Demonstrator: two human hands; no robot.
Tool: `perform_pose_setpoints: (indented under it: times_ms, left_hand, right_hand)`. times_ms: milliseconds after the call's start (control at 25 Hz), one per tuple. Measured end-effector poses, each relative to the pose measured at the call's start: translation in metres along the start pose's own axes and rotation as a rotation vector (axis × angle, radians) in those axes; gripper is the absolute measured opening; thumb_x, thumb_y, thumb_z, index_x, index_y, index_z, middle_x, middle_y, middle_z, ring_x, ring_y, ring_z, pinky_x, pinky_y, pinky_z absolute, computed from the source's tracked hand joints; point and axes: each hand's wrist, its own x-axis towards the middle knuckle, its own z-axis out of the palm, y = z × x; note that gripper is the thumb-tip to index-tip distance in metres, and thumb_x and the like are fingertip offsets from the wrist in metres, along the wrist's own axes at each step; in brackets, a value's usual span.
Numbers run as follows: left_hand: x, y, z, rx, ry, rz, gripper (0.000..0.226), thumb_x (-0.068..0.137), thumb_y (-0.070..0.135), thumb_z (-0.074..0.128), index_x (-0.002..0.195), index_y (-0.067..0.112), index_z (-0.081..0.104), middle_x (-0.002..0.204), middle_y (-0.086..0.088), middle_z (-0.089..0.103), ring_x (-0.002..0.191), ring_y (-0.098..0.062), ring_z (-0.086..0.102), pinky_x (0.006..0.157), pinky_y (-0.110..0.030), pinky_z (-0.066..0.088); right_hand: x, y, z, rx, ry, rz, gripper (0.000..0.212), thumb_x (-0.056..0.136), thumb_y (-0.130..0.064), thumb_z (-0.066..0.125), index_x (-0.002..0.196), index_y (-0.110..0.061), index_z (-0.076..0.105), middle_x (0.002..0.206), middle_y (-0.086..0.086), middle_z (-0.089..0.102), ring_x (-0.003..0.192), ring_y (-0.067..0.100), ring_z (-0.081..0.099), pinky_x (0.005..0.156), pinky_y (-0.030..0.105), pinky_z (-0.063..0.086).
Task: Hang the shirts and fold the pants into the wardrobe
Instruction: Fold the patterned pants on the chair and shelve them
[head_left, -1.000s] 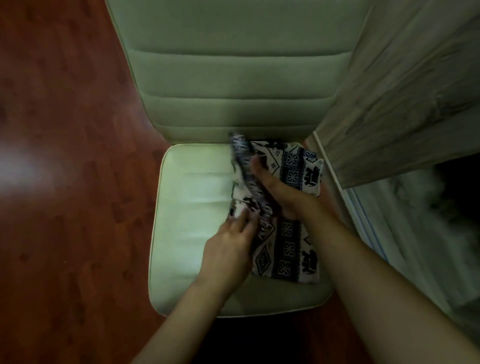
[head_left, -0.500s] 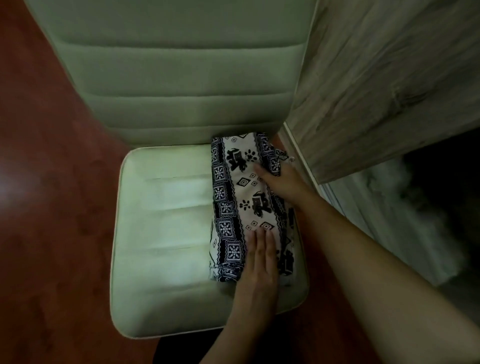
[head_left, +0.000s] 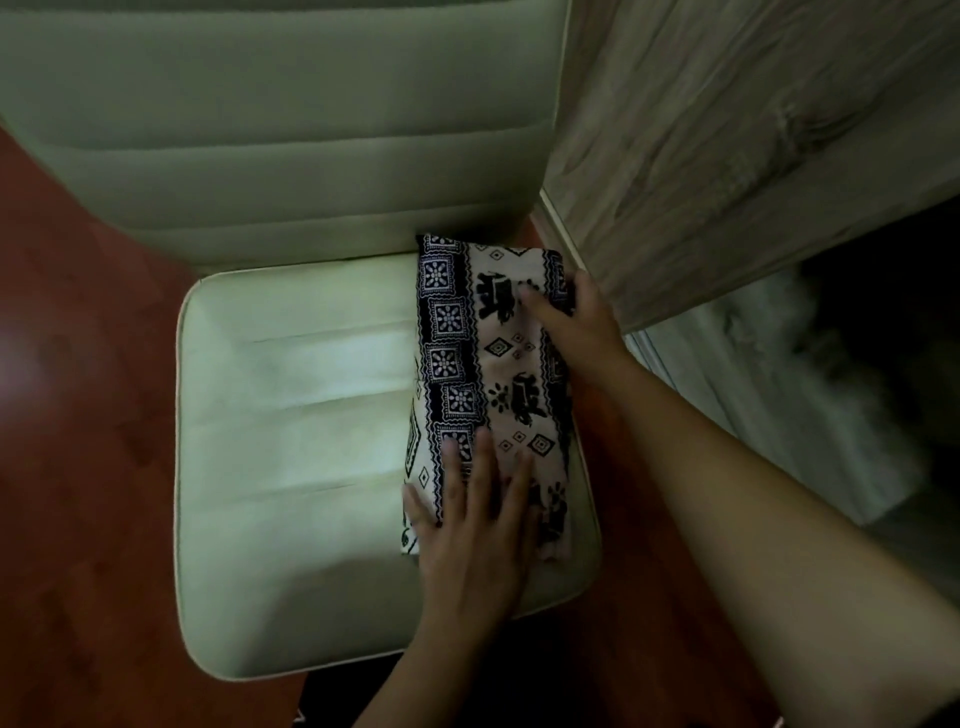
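Observation:
Folded pants (head_left: 488, 364) in a black-and-white pattern lie as a long rectangle on the right side of a pale green chair seat (head_left: 296, 441). My left hand (head_left: 475, 525) rests flat on the near end of the pants, fingers spread. At the far right edge of the pants, my right hand (head_left: 576, 322) has its fingers curled over the fabric's edge. The wardrobe's wood-grain door (head_left: 727, 145) stands open just right of the chair.
The chair's padded backrest (head_left: 280, 130) rises behind the seat. Red-brown wooden floor (head_left: 78, 415) lies to the left. Right of the door, the dark wardrobe interior (head_left: 831, 389) shows pale, blurred shapes.
A second ago both hands were turning a fold of the pants over. Now the pants lie flat in a narrow rectangle, with my left hand pressing the near end and my right hand at the far right edge.

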Motion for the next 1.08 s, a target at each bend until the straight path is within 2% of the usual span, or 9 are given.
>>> perform_pose_setpoints:
  times_ms: [200,320,360,440,560,640,760,960,1080]
  left_hand:
    - [-0.024,-0.025,0.018,0.009,-0.117,-0.05,0.056,0.094,0.058,0.015,0.147,0.04,0.017,0.159,-0.001,0.0,0.141,-0.037,0.015,0.096,-0.065,0.033]
    - [-0.023,-0.033,0.022,0.039,-0.157,-0.026,0.059,0.093,0.063,0.009,0.147,0.041,0.01,0.159,-0.001,-0.003,0.142,-0.037,0.012,0.097,-0.066,0.031]
    - [-0.019,-0.032,0.02,0.057,-0.136,-0.021,0.06,0.092,0.065,0.01,0.148,0.041,0.009,0.159,-0.004,0.002,0.142,-0.038,0.012,0.097,-0.068,0.028]
    - [-0.018,-0.027,0.016,0.045,-0.042,0.051,0.062,0.091,0.066,0.015,0.147,0.037,0.02,0.154,-0.015,0.02,0.139,-0.039,0.02,0.096,-0.067,0.025]
    - [-0.027,-0.031,0.019,0.005,0.17,0.356,0.041,0.09,0.044,0.044,0.123,0.02,0.047,0.132,-0.015,0.04,0.123,-0.033,0.041,0.096,-0.057,0.04]
    - [-0.028,-0.037,0.022,0.031,0.198,0.429,0.035,0.082,0.03,0.05,0.115,0.018,0.049,0.123,-0.01,0.043,0.108,-0.027,0.047,0.086,-0.045,0.039]
    - [-0.022,-0.035,0.024,0.066,0.233,0.375,0.033,0.081,0.022,0.047,0.114,0.019,0.05,0.116,-0.008,0.044,0.096,-0.025,0.045,0.077,-0.04,0.032]
    - [-0.018,-0.041,0.022,0.118,0.223,0.484,0.027,0.082,0.022,0.051,0.109,0.02,0.055,0.105,-0.002,0.055,0.087,-0.025,0.046,0.071,-0.038,0.03]
    - [-0.019,-0.074,0.009,0.22,0.209,0.298,0.022,0.081,0.025,0.057,0.101,0.025,0.064,0.097,0.0,0.066,0.09,-0.026,0.048,0.076,-0.041,0.031]
  right_hand:
    - [0.003,0.003,-0.007,0.123,0.082,0.073,0.027,0.092,-0.02,0.055,0.11,-0.014,0.035,0.098,-0.001,0.058,0.081,0.011,0.058,0.059,0.022,0.045]
    - [-0.002,0.028,-0.004,-0.424,0.05,0.088,0.043,0.097,-0.027,0.043,0.135,-0.011,0.029,0.131,0.015,0.047,0.118,0.028,0.049,0.088,0.032,0.043]
    - [-0.005,0.032,-0.001,-0.663,0.114,-0.017,0.047,0.098,-0.031,0.039,0.139,-0.01,0.028,0.142,0.017,0.038,0.129,0.031,0.039,0.103,0.041,0.034]
    - [-0.013,0.029,0.005,-0.837,0.217,-0.405,0.044,0.097,-0.033,0.037,0.137,-0.013,0.032,0.147,0.016,0.035,0.135,0.03,0.031,0.111,0.051,0.019]
    - [-0.02,0.032,0.009,-0.921,-0.105,-0.794,0.048,0.096,-0.044,0.032,0.14,-0.026,0.032,0.153,0.006,0.03,0.14,0.023,0.025,0.113,0.056,0.016]
    - [-0.023,0.038,0.01,-1.032,-0.294,-0.685,0.058,0.093,-0.057,0.018,0.147,-0.037,0.011,0.159,-0.002,0.007,0.146,0.019,0.007,0.114,0.057,0.007]
    - [-0.025,0.044,0.013,-1.122,-0.311,-0.569,0.061,0.087,-0.061,0.003,0.142,-0.039,-0.011,0.158,-0.003,-0.009,0.146,0.018,-0.007,0.115,0.056,0.004]
    - [-0.023,0.045,0.016,-1.087,-0.317,-0.457,0.059,0.094,-0.057,0.018,0.143,-0.043,-0.011,0.158,-0.002,-0.016,0.145,0.018,-0.013,0.112,0.062,0.004]
    - [-0.041,0.037,0.034,-1.007,-0.202,-0.278,0.06,0.095,-0.057,0.019,0.146,-0.041,-0.01,0.158,0.002,-0.016,0.145,0.024,-0.008,0.111,0.064,0.007]
